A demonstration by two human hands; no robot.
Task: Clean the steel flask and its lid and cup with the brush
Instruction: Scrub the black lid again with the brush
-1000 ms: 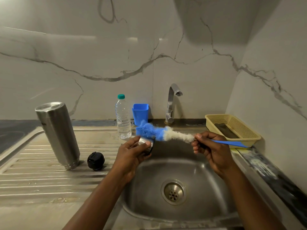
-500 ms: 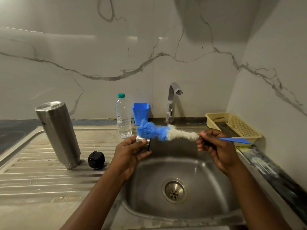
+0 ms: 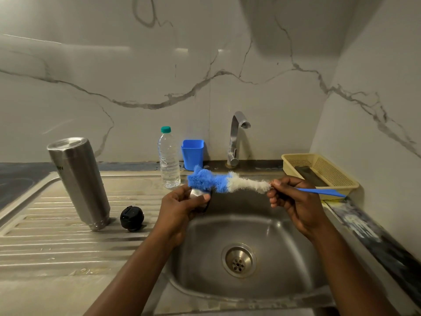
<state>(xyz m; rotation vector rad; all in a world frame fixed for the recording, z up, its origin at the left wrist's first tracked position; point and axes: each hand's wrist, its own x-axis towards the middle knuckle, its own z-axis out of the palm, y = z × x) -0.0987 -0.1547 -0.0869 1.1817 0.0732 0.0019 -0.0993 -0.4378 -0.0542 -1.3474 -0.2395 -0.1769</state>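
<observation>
Over the sink basin, my left hand (image 3: pixel 182 206) grips the small steel cup (image 3: pixel 196 193), which is mostly hidden by my fingers. My right hand (image 3: pixel 293 201) holds the bottle brush (image 3: pixel 218 182) by its blue handle, and the brush's blue and white bristles lie across the top of the cup. The steel flask (image 3: pixel 79 181) stands upside down and tilted on the drainboard at the left. Its black lid (image 3: pixel 132 218) lies just to the right of the flask's base.
The steel sink (image 3: pixel 284 238) with its drain lies below my hands, and the tap (image 3: pixel 237 135) stands behind it. A clear water bottle (image 3: pixel 168 160) and a blue plastic cup (image 3: pixel 193 153) stand at the back. A yellow basket (image 3: pixel 323 172) sits at the right.
The brush has shifted slightly to the right and up with my right hand. My left hand still holds the cup under the bristles. The flask and lid have not moved.
</observation>
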